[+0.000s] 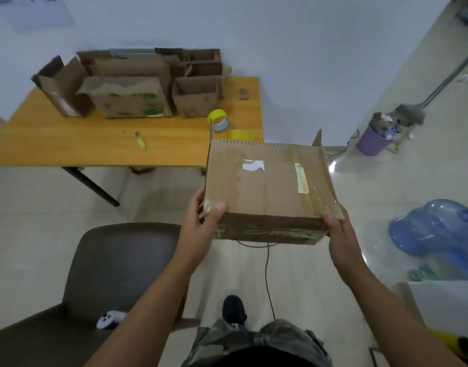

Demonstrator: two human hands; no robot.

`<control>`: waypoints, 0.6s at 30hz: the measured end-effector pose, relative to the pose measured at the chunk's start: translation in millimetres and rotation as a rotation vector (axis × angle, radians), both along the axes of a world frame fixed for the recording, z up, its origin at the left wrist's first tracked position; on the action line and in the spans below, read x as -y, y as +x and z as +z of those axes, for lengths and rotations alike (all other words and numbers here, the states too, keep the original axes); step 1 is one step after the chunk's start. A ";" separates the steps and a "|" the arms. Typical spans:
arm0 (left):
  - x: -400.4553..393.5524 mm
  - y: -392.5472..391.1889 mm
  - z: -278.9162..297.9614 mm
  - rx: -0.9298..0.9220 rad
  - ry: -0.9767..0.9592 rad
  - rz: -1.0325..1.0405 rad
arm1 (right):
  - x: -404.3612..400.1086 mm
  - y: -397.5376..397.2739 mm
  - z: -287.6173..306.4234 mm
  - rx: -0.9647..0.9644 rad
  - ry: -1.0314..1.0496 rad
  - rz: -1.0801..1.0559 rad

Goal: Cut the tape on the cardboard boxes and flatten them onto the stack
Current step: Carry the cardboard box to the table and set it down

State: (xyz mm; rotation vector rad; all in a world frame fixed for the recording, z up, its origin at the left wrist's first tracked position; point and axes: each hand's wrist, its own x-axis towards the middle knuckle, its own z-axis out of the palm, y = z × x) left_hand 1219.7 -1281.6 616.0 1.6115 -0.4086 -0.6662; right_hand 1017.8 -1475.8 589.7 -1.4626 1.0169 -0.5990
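The left hand (201, 221) and the right hand (339, 231) grasp the taped cardboard box (267, 186) at its near corners, beyond the desk's (68, 144) right edge.

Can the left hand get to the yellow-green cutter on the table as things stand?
Probably not yet. The left hand and right hand both grip the taped box. The cutter lies unobstructed on the table, so the box must go down first.

We have one head cam only, wide-angle, looking fwd and steeply down. Both forearms and a held cardboard box (270, 189) sit close; wooden table (68, 144) lies farther ahead-left.
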 end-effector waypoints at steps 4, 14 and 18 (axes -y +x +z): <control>43.1 45.7 13.6 0.048 -0.059 0.039 | 29.6 46.0 6.2 0.046 0.024 -0.014; 145.4 146.6 25.2 0.142 -0.056 0.133 | 139.9 164.6 5.1 0.137 0.053 0.074; 174.7 183.4 27.1 0.198 -0.038 0.205 | 183.6 215.1 12.6 0.115 0.024 0.156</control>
